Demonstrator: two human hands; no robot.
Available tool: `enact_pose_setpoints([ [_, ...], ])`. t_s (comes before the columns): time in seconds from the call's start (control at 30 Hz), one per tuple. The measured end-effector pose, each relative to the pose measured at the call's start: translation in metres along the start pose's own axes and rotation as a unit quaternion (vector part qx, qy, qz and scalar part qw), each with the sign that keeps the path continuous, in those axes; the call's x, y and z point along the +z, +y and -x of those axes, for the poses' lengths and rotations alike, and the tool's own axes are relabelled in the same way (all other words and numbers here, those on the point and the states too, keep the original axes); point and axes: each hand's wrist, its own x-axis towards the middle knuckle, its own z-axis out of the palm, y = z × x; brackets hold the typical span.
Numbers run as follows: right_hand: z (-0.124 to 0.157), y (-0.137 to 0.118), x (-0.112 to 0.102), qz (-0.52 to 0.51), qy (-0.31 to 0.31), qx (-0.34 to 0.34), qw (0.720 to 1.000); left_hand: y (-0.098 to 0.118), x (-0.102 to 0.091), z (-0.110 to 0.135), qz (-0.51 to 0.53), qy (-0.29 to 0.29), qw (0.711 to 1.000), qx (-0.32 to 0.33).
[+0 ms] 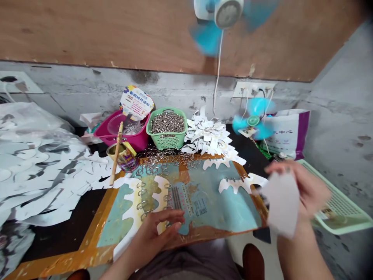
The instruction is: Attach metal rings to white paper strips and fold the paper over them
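My left hand [159, 229] rests near the front edge of the blue mat [227, 206], fingers stretched out, with a small gap at the thumb. Beside it lie two white cut-out pieces with wavy edges, one long piece [132, 214] and one shorter piece [161, 182], both with metal rings [142, 193] along them. My right hand [305, 186], raised at the right and blurred by motion, grips a white sheet-like piece [282, 206]. Two more cut-outs, a ringed piece [233, 184] and an upper piece [217, 161], lie on the mat's right side.
Loose rings [157, 161] lie before a green basket [167, 140] full of rings. A stick [116, 153] leans in a can [126, 159] near a pink basin [140, 142]. Cut-outs pile up left [58, 175] and back [206, 134]. A small fan [253, 120] and green tray [344, 225] stand right.
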Motion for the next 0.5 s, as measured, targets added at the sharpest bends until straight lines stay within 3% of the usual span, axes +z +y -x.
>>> enact_pose_setpoints([
  [0.03, -0.027, 0.012, 0.0, 0.075, 0.138, -0.008, 0.988, 0.0, 0.002, -0.001, -0.025, 0.008, 1.0, -0.003],
  [0.07, -0.054, 0.024, 0.006, 0.095, 0.166, -0.004, 0.982, 0.002, 0.005, -0.001, -0.042, 0.016, 0.999, 0.001],
  [0.17, -0.12, 0.058, 0.038, 0.113, 0.103, -0.006, 0.988, 0.006, 0.01, 0.0, -0.079, 0.026, 0.996, 0.02],
  [0.23, -0.134, 0.076, 0.051, 0.121, 0.064, -0.008, 0.991, 0.006, 0.008, 0.003, -0.098, 0.031, 0.994, 0.026],
  [0.37, -0.101, 0.092, 0.05, 0.127, -0.029, 0.001, 0.991, -0.007, -0.004, 0.01, -0.1, 0.032, 0.994, 0.004],
  [0.5, -0.047, 0.085, 0.056, 0.103, -0.191, -0.021, 0.976, -0.016, -0.01, 0.01, -0.084, 0.032, 0.996, -0.021],
])
